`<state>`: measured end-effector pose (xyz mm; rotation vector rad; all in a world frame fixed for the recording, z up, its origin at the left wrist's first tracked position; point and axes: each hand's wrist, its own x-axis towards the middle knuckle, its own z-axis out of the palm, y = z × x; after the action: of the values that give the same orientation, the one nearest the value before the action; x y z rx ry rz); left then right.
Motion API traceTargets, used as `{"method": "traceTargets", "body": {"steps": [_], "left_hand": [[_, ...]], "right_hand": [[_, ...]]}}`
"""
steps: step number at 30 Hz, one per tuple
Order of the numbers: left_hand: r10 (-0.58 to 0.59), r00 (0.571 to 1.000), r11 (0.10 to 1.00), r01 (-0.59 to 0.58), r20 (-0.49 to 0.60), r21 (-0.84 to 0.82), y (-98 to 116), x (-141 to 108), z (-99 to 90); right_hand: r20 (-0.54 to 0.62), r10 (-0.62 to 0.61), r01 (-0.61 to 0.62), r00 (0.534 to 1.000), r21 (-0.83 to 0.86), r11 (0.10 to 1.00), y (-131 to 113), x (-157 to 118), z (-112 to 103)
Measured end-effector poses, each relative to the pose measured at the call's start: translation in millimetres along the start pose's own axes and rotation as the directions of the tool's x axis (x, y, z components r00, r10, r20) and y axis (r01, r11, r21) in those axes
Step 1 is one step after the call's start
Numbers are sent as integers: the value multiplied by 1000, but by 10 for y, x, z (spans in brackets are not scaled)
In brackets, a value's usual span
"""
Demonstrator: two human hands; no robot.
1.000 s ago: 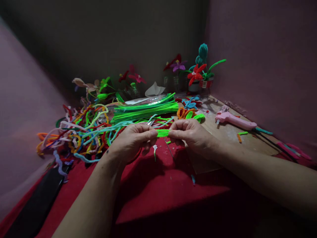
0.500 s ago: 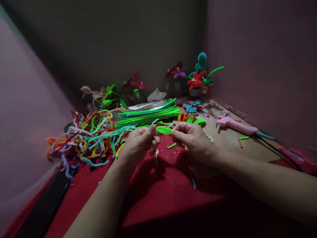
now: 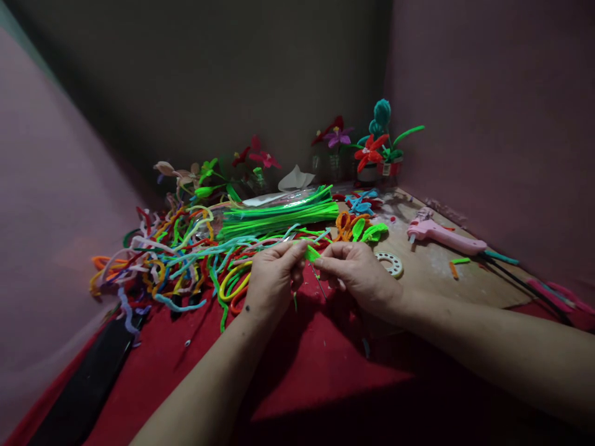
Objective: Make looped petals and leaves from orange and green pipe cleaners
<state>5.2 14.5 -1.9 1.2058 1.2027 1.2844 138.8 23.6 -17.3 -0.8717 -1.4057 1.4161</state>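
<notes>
Bright green fuzzy chenille-stem piece point(image 3: 312, 253), short and narrow, is in the head view between the two hands, near the middle, above a worktop point(image 3: 158, 371) with a red covering; the left hand point(image 3: 275, 272) has a pinching grip on its left end, thumb against the fingers, and the right hand point(image 3: 360, 272) pinches its right end in the same way; the fingertips hide part of the piece, so its full outline cannot be told.

Beyond the hands lies a bundle of long straight green chenille stems point(image 3: 279, 217), partly in clear plastic; to its left spreads a tangled heap of many-coloured bent chenille stems point(image 3: 174, 248), and a yellow curved stem point(image 3: 227, 288) lies just beside the left hand.

Near the right hand are a flat white ring-shaped disc with round holes point(image 3: 394, 264), looped orange chenille pieces point(image 3: 344, 226) and looped light green chenille pieces point(image 3: 375, 233); farther right, a pink glue gun point(image 3: 449, 238) lies on a pale brown board point(image 3: 432, 288), with a short orange stem scrap point(image 3: 453, 271) near it.

Along the back stand a purple chenille flower point(image 3: 338, 137) and a red-orange chenille flower point(image 3: 370, 152); a long black flat object point(image 3: 83, 384) lies at the left.
</notes>
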Motion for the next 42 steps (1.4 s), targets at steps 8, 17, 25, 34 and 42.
{"method": "traceTargets", "body": {"steps": [8, 17, 25, 34, 42], "left_hand": [[208, 976, 921, -175, -62, 347, 45, 16, -74], [-2, 989, 998, -7, 147, 62, -6, 35, -53], [-48, 987, 998, 43, 152, 37, 15, 28, -78], [-136, 977, 983, 153, 164, -97, -15, 47, -125], [-218, 932, 950, 270, 291, -154, -36, 59, -127]], "right_hand": [[94, 160, -174, 983, 157, 972, 46, 16, 4], [119, 149, -176, 982, 264, 948, 88, 74, -76], [35, 91, -95, 995, 123, 988, 56, 56, -67], [95, 102, -129, 990, 339, 932, 104, 138, -103], [159, 113, -170, 981, 411, 896, 148, 150, -96]]}}
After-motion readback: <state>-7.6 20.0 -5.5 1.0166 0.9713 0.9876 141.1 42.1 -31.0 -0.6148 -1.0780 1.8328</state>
